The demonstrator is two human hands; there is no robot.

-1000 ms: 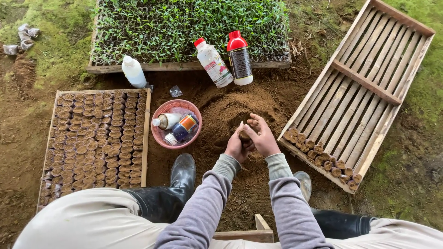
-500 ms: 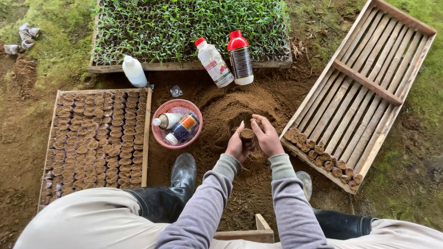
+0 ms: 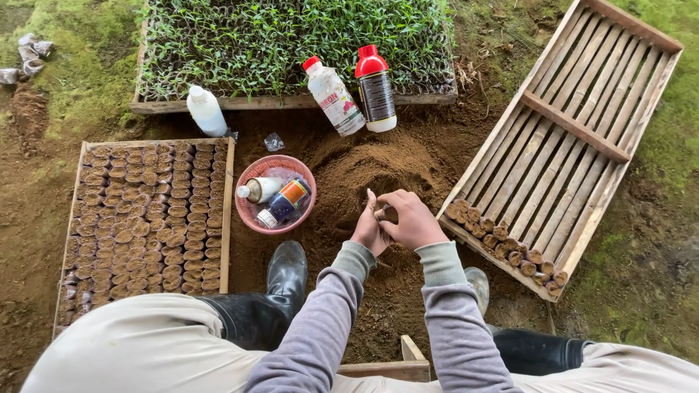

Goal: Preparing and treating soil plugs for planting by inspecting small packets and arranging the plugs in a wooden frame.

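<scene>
Now your left hand (image 3: 369, 231) and right hand (image 3: 411, 220) are pressed close together in the middle of the frame, over the pile of brown soil (image 3: 378, 171). Your fingers curl around something small; I cannot tell what. The pink bowl (image 3: 251, 212) sits just left. The wooden tray (image 3: 564, 138) lies right.

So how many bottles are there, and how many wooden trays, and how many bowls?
Bottles standing or leaning by the seedlings: 3 (white bottle, red-capped white bottle, red-capped dark bottle)
Bottles lying in the bowl: 2
Wooden trays: 3 (seedling tray, full pot tray, slatted tray)
Pink bowl: 1
Total: 9
</scene>
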